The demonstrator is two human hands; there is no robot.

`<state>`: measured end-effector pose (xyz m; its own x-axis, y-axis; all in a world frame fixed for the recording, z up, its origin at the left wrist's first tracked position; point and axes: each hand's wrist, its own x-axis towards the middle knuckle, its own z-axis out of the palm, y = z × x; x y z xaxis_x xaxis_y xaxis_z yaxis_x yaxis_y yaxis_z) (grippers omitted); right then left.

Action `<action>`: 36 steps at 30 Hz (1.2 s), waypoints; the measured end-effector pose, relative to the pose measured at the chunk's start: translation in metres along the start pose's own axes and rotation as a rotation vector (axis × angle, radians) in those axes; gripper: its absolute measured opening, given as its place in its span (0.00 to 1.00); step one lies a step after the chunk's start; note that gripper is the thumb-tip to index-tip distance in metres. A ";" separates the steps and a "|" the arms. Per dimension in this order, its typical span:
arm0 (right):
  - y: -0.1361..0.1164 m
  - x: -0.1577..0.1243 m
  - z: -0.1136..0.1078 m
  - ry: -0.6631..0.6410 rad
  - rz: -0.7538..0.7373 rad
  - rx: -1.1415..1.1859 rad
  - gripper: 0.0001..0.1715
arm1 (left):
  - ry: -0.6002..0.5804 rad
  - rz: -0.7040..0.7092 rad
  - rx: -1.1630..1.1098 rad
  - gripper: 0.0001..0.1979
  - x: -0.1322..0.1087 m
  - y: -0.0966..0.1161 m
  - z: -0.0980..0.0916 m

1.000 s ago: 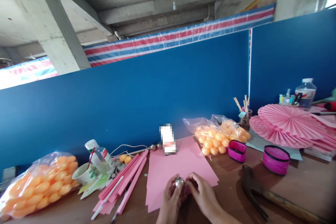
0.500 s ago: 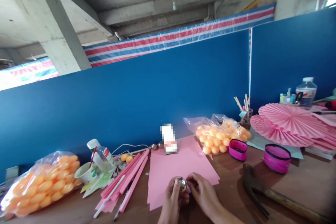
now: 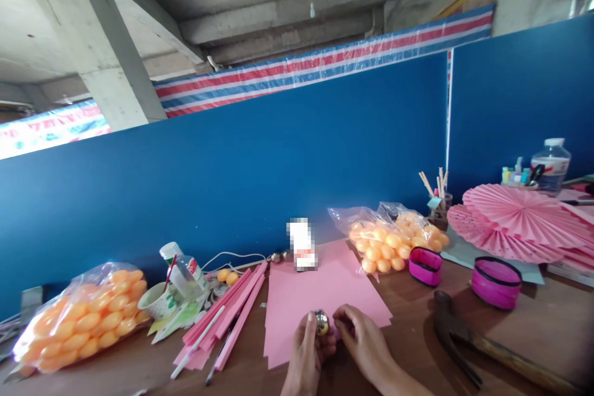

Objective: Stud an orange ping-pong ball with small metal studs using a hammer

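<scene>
My left hand [image 3: 309, 349] is closed around a shiny metallic ball [image 3: 322, 323], its thumb along the ball's left side. Close by on the right, my right hand [image 3: 359, 337] has thumb and fingertips pinched together. A small purple bit shows between the hands, blurred and partly covered; whether the right fingers grip it I cannot tell. Both hands are over the near edge of a stack of pink paper sheets [image 3: 320, 291] on the brown table.
Bags of orange balls lie at left [image 3: 88, 318] and back right [image 3: 385, 241]. Pink paper strips [image 3: 232, 309] lie beside a paper cup [image 3: 155, 302]. At right are a hammer [image 3: 492, 349], two magenta fabric rings [image 3: 496, 284] and pink paper fans [image 3: 524, 216]. A blue partition [image 3: 278, 161] stands behind.
The view has shifted slightly, so the scene sits a little farther right. Both hands keep nearly the same pose, with the metallic ball still in the left.
</scene>
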<state>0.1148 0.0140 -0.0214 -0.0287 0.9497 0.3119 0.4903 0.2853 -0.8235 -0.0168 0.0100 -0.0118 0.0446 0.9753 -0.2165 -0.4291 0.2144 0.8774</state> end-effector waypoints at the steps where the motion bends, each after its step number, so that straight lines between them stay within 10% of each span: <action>1: 0.000 0.000 0.000 0.002 -0.002 -0.001 0.07 | 0.000 -0.001 -0.002 0.20 0.001 -0.001 -0.001; 36: 0.000 -0.001 0.001 -0.002 -0.028 -0.030 0.09 | -0.007 -0.025 -0.019 0.19 0.001 -0.001 -0.002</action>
<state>0.1136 0.0135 -0.0221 -0.0442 0.9417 0.3334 0.5153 0.3074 -0.8000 -0.0180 0.0112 -0.0132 0.0619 0.9700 -0.2352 -0.4451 0.2378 0.8633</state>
